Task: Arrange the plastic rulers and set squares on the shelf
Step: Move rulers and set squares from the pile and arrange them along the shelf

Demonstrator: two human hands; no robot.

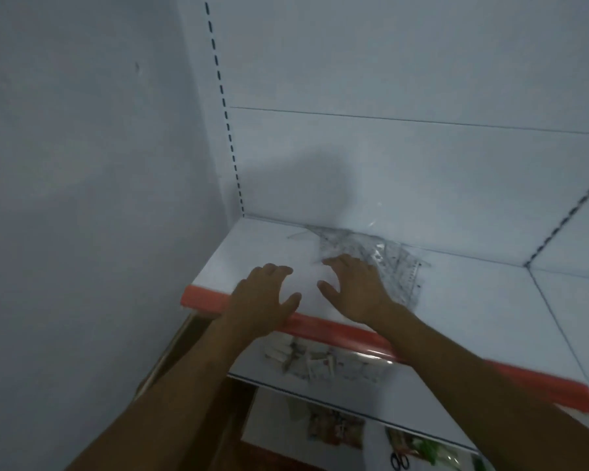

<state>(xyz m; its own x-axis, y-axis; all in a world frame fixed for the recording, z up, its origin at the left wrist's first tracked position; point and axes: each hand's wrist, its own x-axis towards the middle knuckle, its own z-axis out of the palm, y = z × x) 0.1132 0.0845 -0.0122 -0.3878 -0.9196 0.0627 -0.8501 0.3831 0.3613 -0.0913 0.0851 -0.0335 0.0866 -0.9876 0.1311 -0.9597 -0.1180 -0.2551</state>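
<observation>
Left hand (264, 294) spread, flat on white shelf (473, 300). Right hand (356, 288) spread too, fingers resting on clear rulers (393, 258) near the back wall.

Clear glossy plastic set squares (371, 253) lie on a smooth, matt white shelf (473, 300).

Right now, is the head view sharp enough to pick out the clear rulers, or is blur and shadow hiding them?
Head view: dim and soft; the clear rulers and set squares show only as faint grey markings, a shadow falls on the back panel, and the shelf's orange edge smears at right.
</observation>
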